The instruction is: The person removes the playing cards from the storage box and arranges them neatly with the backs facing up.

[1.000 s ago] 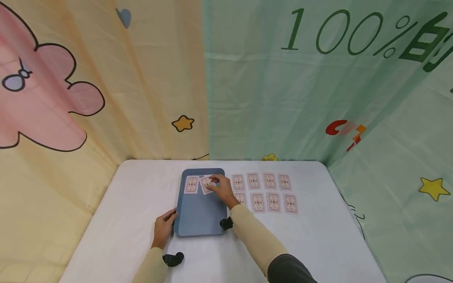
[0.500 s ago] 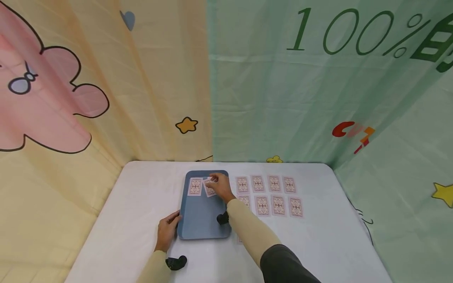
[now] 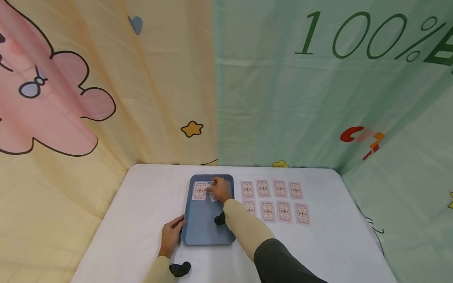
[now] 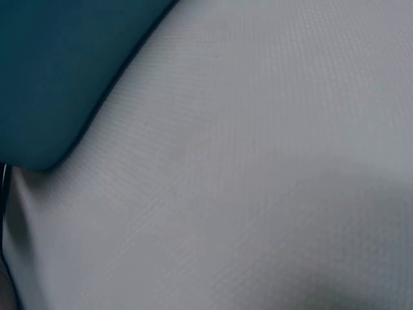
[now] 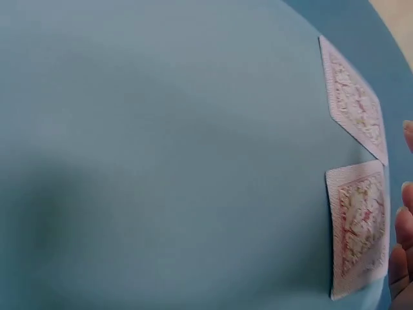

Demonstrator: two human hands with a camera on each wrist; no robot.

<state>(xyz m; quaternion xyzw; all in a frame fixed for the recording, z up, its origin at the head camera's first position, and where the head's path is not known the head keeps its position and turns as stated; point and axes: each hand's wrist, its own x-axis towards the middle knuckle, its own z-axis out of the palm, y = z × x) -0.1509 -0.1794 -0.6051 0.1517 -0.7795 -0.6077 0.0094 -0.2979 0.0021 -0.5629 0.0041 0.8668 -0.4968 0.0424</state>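
Note:
A blue-grey tray (image 3: pixel 203 232) lies on the white table with two patterned playing cards, backs up, near its far edge. The left playing card (image 3: pixel 199 190) shows whole. The second playing card (image 5: pixel 360 226) is partly covered by my right hand (image 3: pixel 221 190) in the head view. That hand's thumb and fingers are spread over this card; in the right wrist view the fingertips (image 5: pixel 405 223) appear at its edge, and the card lies flat. My left hand (image 3: pixel 171 235) holds the tray's left rim. The left wrist view shows mostly tablecloth and the tray's corner (image 4: pixel 58 129).
Right of the tray, playing cards lie backs up in two rows, among them a far-row card (image 3: pixel 280 189) and a near-row card (image 3: pixel 302 214). The right sleeve (image 3: pixel 244 226) crosses the tray's right side. Printed curtains (image 3: pixel 272 98) stand behind the table.
The head view has shifted, so everything sits further right and lower. My right hand has moved left relative to the tray and covers more of the second card. The left hand stays at the rim.

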